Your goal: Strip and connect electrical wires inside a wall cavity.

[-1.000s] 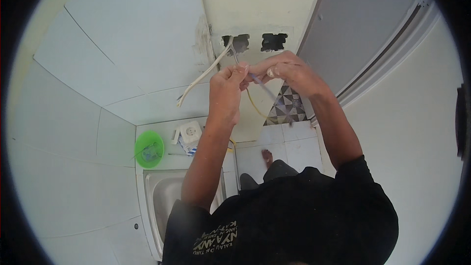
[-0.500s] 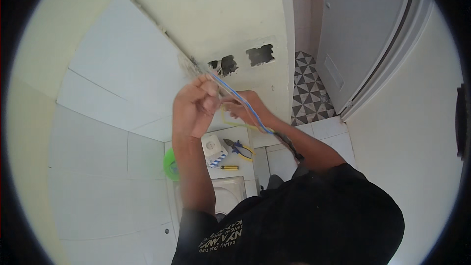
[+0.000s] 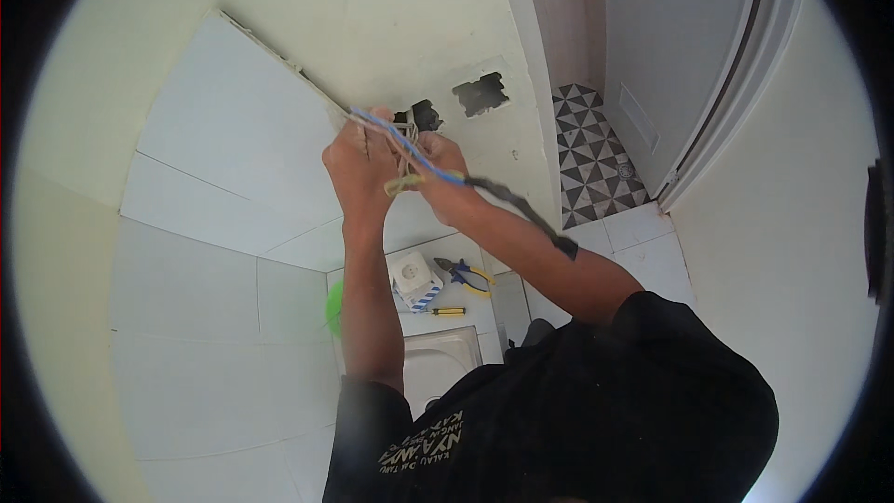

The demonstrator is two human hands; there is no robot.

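Note:
My left hand [image 3: 359,168] is closed with the end of a multi-core electrical cable at its fingers. The cable's blue wire [image 3: 410,147] and a brownish wire beside it run up past the fingertips, while a yellow-green wire [image 3: 402,185] bends down between the hands. Its black sheath [image 3: 521,208] lies over my right forearm. Close against the wall, my right hand [image 3: 441,156] has curled fingers at pale wires [image 3: 409,135] that come out of a ragged wall hole [image 3: 427,115]. The wires partly hide its fingertips, so its exact grip is unclear.
A second cut-out [image 3: 481,94] opens in the wall to the right. Below, a white socket [image 3: 411,272] sits on a box beside pliers [image 3: 463,276] and a yellow-handled screwdriver [image 3: 448,311], near a sink [image 3: 470,343] and a green bowl [image 3: 334,307]. A grey door [image 3: 680,56] stands at right.
Both hands have moved up closer to the wall hole. The right hand has come up beside the left, the yellow-green wire has swung left, and more black sheath shows over the forearm.

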